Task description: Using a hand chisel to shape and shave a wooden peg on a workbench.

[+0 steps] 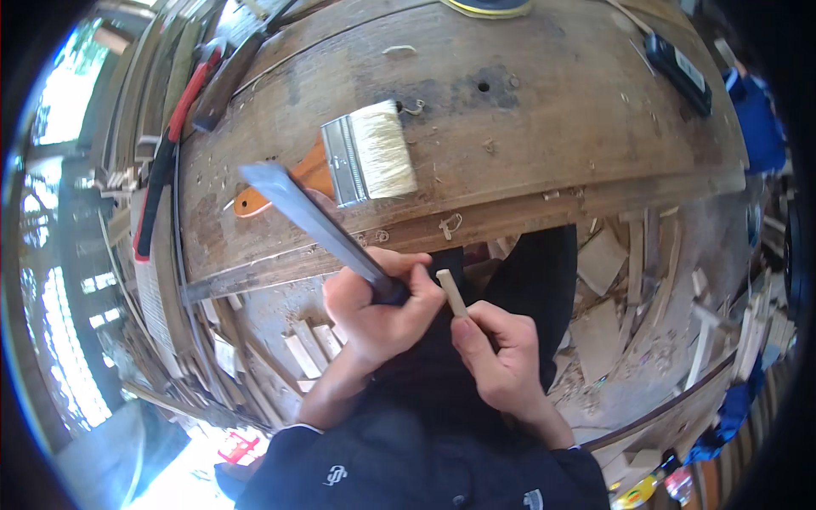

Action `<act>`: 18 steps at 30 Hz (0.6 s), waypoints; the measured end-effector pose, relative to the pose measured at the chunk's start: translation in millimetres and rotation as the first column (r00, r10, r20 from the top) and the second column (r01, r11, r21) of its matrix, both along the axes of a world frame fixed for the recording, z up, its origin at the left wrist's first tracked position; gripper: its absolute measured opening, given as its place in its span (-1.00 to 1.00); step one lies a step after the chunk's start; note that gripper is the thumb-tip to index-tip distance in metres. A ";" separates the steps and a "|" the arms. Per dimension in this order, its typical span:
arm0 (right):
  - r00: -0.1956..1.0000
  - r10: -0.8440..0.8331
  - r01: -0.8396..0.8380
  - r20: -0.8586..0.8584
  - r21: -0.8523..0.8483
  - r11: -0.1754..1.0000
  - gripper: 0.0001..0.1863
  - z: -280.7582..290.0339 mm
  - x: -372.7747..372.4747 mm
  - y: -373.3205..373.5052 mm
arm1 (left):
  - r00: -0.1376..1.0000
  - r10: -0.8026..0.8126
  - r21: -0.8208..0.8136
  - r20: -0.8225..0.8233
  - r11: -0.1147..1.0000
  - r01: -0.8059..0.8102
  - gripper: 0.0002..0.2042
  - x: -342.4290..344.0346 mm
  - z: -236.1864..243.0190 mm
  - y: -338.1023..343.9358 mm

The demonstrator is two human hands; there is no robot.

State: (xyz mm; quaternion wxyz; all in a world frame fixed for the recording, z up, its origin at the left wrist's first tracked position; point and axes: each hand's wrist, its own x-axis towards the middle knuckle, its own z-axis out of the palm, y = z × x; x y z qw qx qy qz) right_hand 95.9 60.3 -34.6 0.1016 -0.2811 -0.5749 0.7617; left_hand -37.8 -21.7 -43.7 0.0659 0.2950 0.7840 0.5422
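My left hand [382,310] is closed round the dark handle of a chisel-like tool [319,228]. Its long, flat grey blade slants up and to the left over the bench edge, and its tip is slightly blurred. Between the thumb and fingers of my right hand [503,353] is a short, pale wooden stick [452,293], its free end pointing up beside my left fingers. Both hands are over my lap, just in front of the bench. Beyond the blade lies a wide paintbrush [374,157] with white bristles, a metal ferrule and an orange-brown handle partly covered by the blade.
The worn wooden workbench [527,153] carries curled shavings. At its left lie a red-and-black handled tool [174,127] and a wooden-handled one [229,81]. A black object [677,72] sits far right. Wood offcuts [599,340] and shavings litter the floor.
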 end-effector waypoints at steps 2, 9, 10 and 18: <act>0.992 -0.011 0.020 -0.122 0.072 0.997 -0.69 4.0 0.9 -2.2 | 0.919 -0.002 0.154 0.395 0.986 -0.064 -0.97 -1.3 5.9 -9.0; 0.986 -0.150 0.104 -0.077 -0.423 0.900 -0.71 -11.0 5.0 18.3 | 0.536 -0.357 0.117 0.764 0.895 0.430 -0.58 7.4 39.5 -30.9; 0.981 -0.182 0.137 -0.073 -0.409 0.902 -0.71 -15.0 2.6 20.0 | 0.391 -0.343 0.147 0.854 0.880 0.451 -0.58 12.3 43.1 -32.7; 0.982 -0.181 0.129 -0.053 -0.507 0.852 -0.62 -24.2 -8.3 26.2 | -0.134 -0.336 0.362 0.932 0.877 0.317 -0.64 37.7 36.8 -34.9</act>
